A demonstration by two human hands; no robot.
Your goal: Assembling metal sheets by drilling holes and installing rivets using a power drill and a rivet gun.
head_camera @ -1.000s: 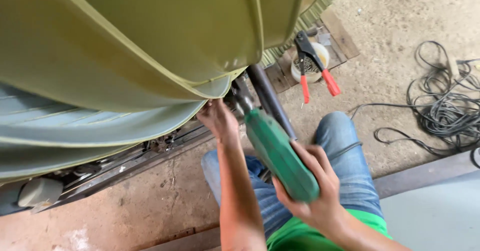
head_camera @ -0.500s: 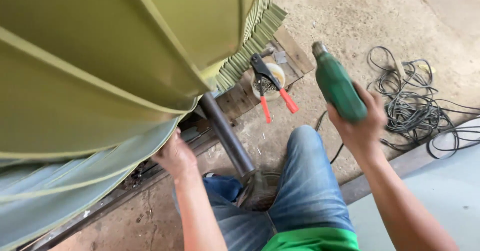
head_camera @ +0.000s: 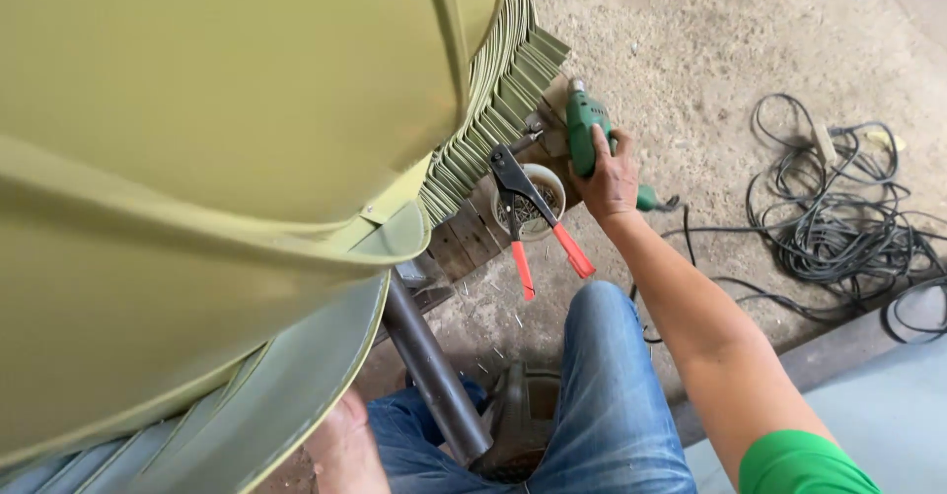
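Note:
My right hand [head_camera: 612,176] reaches out to the floor and grips a green electric drill [head_camera: 586,131], which lies on a dark wooden board [head_camera: 464,238]. Beside it stands a white cup [head_camera: 533,196] of small metal pieces with a red-handled riveter [head_camera: 538,223] resting across it. My left hand [head_camera: 340,445] is low at the frame's bottom, under the edge of a big olive-green sheet-metal body [head_camera: 217,159]; its fingers are hidden. A dark steel pipe [head_camera: 434,376] runs down between my knees in blue jeans.
A stack of olive-green ribbed metal strips [head_camera: 493,109] leans against the big body. A tangle of black cable [head_camera: 838,228] lies on the concrete floor to the right. A pale grey panel [head_camera: 888,415] fills the lower right corner.
My right hand has carried the drill away from the metal body, out to the right and down onto the board by the cup. My left hand has dropped lower under the metal edge.

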